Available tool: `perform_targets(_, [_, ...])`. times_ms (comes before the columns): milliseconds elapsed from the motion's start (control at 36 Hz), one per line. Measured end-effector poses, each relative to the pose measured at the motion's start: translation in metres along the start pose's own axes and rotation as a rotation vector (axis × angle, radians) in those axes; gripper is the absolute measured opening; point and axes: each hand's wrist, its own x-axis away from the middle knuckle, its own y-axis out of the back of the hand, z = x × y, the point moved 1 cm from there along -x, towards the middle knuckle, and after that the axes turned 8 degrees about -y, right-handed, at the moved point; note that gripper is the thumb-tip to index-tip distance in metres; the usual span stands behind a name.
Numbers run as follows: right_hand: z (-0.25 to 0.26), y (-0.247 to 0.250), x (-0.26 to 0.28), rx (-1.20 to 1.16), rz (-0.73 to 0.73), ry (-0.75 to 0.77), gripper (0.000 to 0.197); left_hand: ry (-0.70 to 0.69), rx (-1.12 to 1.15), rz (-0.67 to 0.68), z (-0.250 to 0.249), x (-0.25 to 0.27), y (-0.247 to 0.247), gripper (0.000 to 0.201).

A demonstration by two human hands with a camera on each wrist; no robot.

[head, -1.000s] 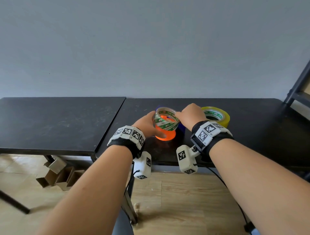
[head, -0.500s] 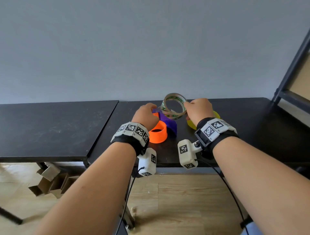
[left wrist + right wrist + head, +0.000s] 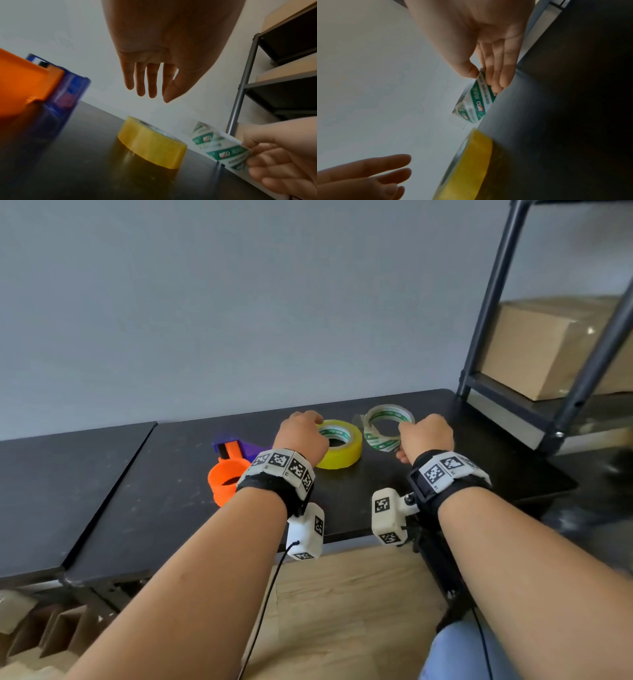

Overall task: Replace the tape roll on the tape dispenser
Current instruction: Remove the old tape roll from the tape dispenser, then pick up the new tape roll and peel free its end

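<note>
The orange and purple tape dispenser (image 3: 230, 470) (image 3: 30, 86) lies on the black table (image 3: 171, 494) with its orange hub bare. A full yellow tape roll (image 3: 339, 444) (image 3: 150, 142) (image 3: 467, 162) lies flat to its right. My left hand (image 3: 301, 433) (image 3: 149, 86) hovers over the yellow roll, fingers straight and holding nothing. Right of that, my right hand (image 3: 424, 436) (image 3: 488, 75) pinches the rim of the nearly used-up clear roll with a green and white core (image 3: 383, 428) (image 3: 221, 146) (image 3: 476, 104), tilted with its lower edge at the table.
A dark metal shelf rack (image 3: 561, 392) with a cardboard box (image 3: 555, 344) stands at the table's right end. A second black table (image 3: 61, 474) adjoins on the left. Folded cardboard pieces (image 3: 51, 628) lie on the wooden floor below.
My right hand has carried the clear roll off the dispenser hub to the right and down to the table. My left hand left the dispenser and moved over the yellow roll.
</note>
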Motion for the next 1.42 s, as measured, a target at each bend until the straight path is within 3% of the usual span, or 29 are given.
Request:
perform_targets(167, [-0.029, 0.000, -0.038, 0.004, -0.094, -0.109, 0.031, 0.006, -0.018, 0.033, -0.015, -0.006, -0.016, 0.047])
perform_targets(361, [-0.024, 0.007, -0.029, 0.031, -0.044, -0.108, 0.032, 0.021, -0.064, 0.049, -0.015, -0.008, -0.017, 0.049])
perform_targets(611, [0.002, 0.008, 0.003, 0.155, 0.088, 0.239, 0.033, 0.032, -0.105, 0.027, -0.005, -0.006, -0.004, 0.047])
perform_targets(833, [0.026, -0.027, 0.047, 0.445, 0.203, 0.610, 0.032, 0.014, -0.269, -0.002, 0.015, 0.006, 0.015, 0.042])
perform_targets(944, [0.031, -0.044, 0.065, 0.628, 0.240, 0.700, 0.038, -0.014, -0.369, 0.000, 0.024, 0.012, 0.024, 0.040])
perform_targets(1083, [0.035, -0.059, 0.078, 0.708, 0.339, 0.672, 0.038, -0.024, -0.452, 0.012, 0.034, 0.016, 0.031, 0.038])
perform_targets(1222, [0.043, -0.071, 0.083, 0.886, 0.470, 0.526, 0.045, -0.028, -0.451, 0.025, 0.041, 0.019, 0.034, 0.038])
perform_targets(1416, [0.047, -0.072, 0.091, 0.994, 0.425, 0.554, 0.034, -0.035, -0.415, 0.017, 0.047, 0.024, 0.036, 0.040])
